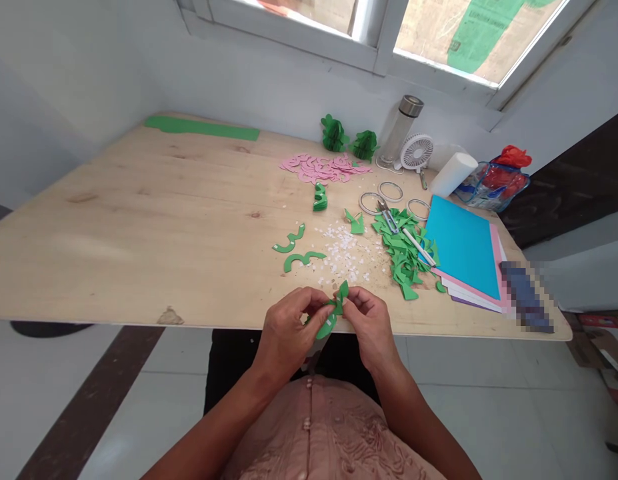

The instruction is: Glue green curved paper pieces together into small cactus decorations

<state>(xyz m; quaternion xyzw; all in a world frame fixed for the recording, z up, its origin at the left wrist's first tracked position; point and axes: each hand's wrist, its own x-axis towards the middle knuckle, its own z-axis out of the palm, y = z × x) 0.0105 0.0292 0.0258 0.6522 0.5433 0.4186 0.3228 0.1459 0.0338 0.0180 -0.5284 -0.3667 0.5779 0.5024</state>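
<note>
Between both hands, over the table's front edge, is a curved green paper cutout [327, 326] with small white patches on it. The fingers of my left hand [295, 325] pinch its left part. My right hand [369, 327] pinches the upper right part, where a green tip sticks up between the hands. Just beyond lie two loose wavy green cutouts [305, 259] with white patches. Farther back sits a small stack of green cutouts [319, 198]. Tiny white paper bits [346, 250] are scattered in front of the hands.
Green scraps [403, 257] lie at right, with thread snips [387, 217] and a white stick [419, 247] on them. Coloured sheets [461, 247] are stacked beside them. Behind are pink cutouts [323, 168], green paper ornaments [333, 133], a bottle [401, 130] and a fan [417, 152].
</note>
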